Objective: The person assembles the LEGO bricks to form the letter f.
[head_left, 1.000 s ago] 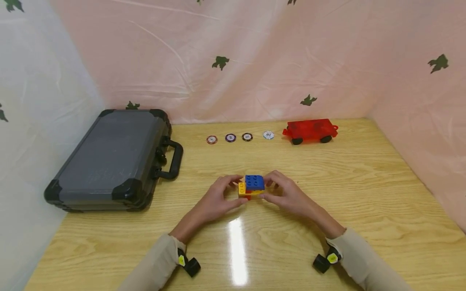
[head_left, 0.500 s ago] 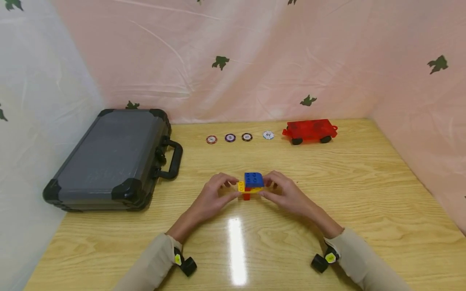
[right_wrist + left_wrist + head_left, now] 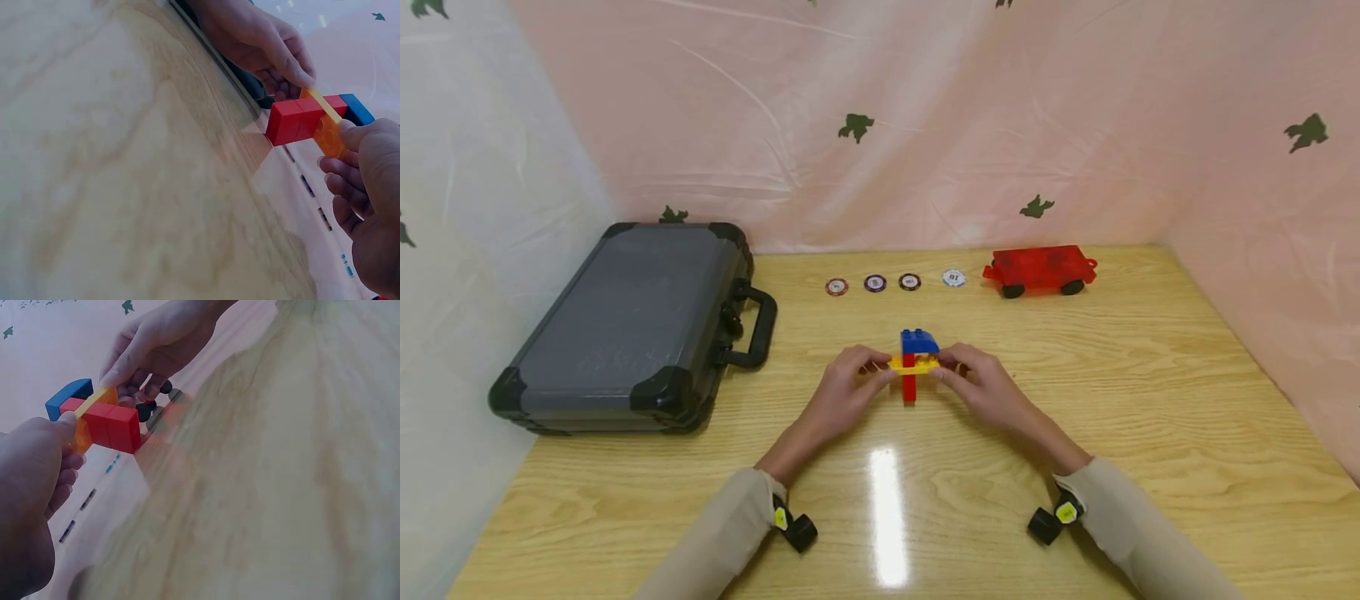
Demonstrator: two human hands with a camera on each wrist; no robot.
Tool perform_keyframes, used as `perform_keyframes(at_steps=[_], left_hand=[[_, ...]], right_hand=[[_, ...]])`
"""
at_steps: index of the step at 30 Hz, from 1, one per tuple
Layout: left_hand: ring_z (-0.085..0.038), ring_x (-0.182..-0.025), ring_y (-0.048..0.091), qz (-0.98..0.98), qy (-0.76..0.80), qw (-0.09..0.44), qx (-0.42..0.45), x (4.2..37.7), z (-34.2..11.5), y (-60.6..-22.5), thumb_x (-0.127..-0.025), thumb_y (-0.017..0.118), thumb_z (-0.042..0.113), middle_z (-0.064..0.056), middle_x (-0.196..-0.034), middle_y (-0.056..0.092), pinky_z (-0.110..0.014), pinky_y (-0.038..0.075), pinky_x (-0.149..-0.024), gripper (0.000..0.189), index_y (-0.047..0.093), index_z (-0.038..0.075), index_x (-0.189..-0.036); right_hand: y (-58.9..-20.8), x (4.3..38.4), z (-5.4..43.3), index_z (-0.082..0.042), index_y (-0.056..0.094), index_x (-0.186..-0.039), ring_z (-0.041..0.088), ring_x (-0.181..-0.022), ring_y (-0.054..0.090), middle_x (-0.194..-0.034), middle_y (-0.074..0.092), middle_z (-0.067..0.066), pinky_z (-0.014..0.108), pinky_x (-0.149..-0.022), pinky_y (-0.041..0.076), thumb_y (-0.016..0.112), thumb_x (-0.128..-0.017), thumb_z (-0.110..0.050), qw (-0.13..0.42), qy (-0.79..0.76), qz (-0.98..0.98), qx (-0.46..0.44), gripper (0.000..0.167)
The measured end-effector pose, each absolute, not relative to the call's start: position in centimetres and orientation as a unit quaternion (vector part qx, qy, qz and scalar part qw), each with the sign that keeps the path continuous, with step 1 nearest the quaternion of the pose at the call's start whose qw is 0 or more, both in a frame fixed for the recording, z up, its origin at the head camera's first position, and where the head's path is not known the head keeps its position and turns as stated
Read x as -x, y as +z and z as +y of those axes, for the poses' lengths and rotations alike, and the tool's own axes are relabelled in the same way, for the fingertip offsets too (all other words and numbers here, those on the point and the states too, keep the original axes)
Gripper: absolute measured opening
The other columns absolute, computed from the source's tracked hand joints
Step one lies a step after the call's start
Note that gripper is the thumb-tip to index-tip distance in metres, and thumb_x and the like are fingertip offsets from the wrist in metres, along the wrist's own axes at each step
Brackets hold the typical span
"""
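Observation:
Both hands hold a small toy brick build upright between them in the head view. A yellow plate [image 3: 914, 369] runs across it, with red bricks [image 3: 909, 387] stacked below and a blue curved brick [image 3: 917, 341] on top. My left hand [image 3: 848, 385] pinches the plate's left end between thumb and fingers. At its right end my right hand [image 3: 985, 382] pinches the same plate. Two red bricks [image 3: 112, 427] stick out under the plate in the left wrist view. Seen from the right wrist, the red stack [image 3: 294, 120] stands at the tabletop, its foot meeting its reflection.
A grey hard case [image 3: 617, 325] with a black handle [image 3: 760, 332] lies at the left. Several poker chips [image 3: 875, 283] form a row at the back, beside a red toy wagon base [image 3: 1041, 269] with black wheels. A pinkish cloth [image 3: 940, 125] hangs behind the table [image 3: 1150, 375].
The brick build has tipped from blue studs facing up toward me to upright, showing more of the red stack. Both hands have shifted slightly away from me with it.

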State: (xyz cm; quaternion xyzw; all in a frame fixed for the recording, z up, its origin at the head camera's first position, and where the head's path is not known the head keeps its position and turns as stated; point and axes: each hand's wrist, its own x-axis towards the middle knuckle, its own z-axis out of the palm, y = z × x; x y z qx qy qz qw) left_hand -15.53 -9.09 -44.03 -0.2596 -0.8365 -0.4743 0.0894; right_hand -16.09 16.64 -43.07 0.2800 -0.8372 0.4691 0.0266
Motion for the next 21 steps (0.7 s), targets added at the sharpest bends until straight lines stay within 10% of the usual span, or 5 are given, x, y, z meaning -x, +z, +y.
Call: perform_keyframes(at_steps=[21], left_hand=[[-0.018,-0.086,0.061,-0.843,-0.518,0.051,0.138,18.2,-8.0,-44.1,-0.104,0.065,0.025,-0.005,-0.098,0.072,-0.036,0.05,-0.079,0.023,0.074,0.004,-0.108]], right_hand=[[-43.2,19.4,15.6,0.002,0.073,-0.117,0.022,-0.086,0.057,-0.103,0.071,0.009,0.034,-0.076,0.048,0.063,-0.105,-0.015,-0.003,0.459,-0.862,-0.216,0.023]])
